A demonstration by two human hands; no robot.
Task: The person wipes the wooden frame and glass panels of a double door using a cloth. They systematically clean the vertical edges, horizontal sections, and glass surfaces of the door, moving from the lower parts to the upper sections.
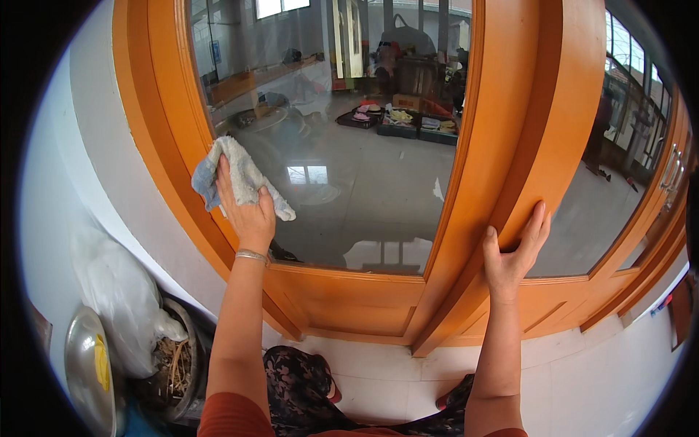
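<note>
My left hand (248,213) presses a white and pale blue terry cloth (240,169) against the lower left of a glass pane (377,202). Part of the cloth overlaps the orange wooden frame (191,175) at the pane's left edge. A bracelet (252,255) circles my left wrist. On the right, my right hand (513,254) rests around a thick wooden post (538,180), thumb on one side and fingers on the other. Nothing but the post is in that hand.
At lower left stand a metal basin lid (76,349) with a yellow item, a white plastic bag (117,289), and a pot of dry plant matter (175,371). Behind the glass lie open cases (398,128) holding small items. Door handles (671,169) show at far right, above the tiled floor (579,377).
</note>
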